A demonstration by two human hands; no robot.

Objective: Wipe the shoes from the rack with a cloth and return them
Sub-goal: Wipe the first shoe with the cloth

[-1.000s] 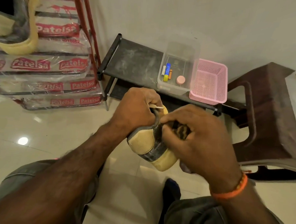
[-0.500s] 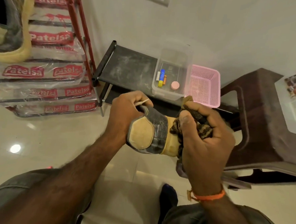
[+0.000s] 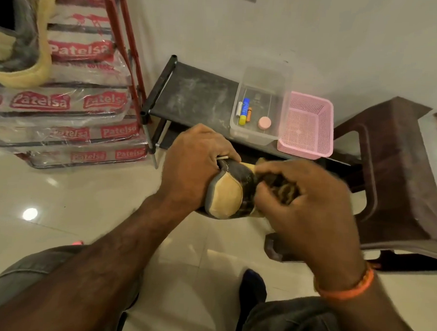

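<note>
A pale tiled floor (image 3: 66, 203) fills the lower left of the view, with a wide open stretch between the person's knees and the stacked sacks. Those plastic-wrapped sacks (image 3: 63, 106), printed with red "Patelsa" labels, are piled at the left against a red metal frame (image 3: 127, 41), and a second tan and grey shoe (image 3: 19, 41) sits on top of the pile at the upper left corner. A brown plastic stool (image 3: 394, 174) stands at the right; its near edge is just beside the right hand, so room is tight on that side. Against the wall between sacks and stool is a low black shoe rack (image 3: 190, 95). The left half of its dusty top shelf is bare, while the right half carries a clear plastic box (image 3: 263, 89) and a pink mesh basket (image 3: 307, 124), touching side by side at the shelf's front edge. Small items lie in the box, among them a blue and yellow tube (image 3: 244, 111) and a pink round lid (image 3: 264, 122).

In front of the rack's front edge, above the floor, the left hand (image 3: 194, 164) is clamped around the heel end of a tan and grey shoe (image 3: 228, 193), sole facing up. The right hand (image 3: 309, 203) is closed over a dark patterned cloth (image 3: 284, 190), bunched and pressed against the shoe's middle. An orange band (image 3: 347, 286) circles the right wrist.
</note>
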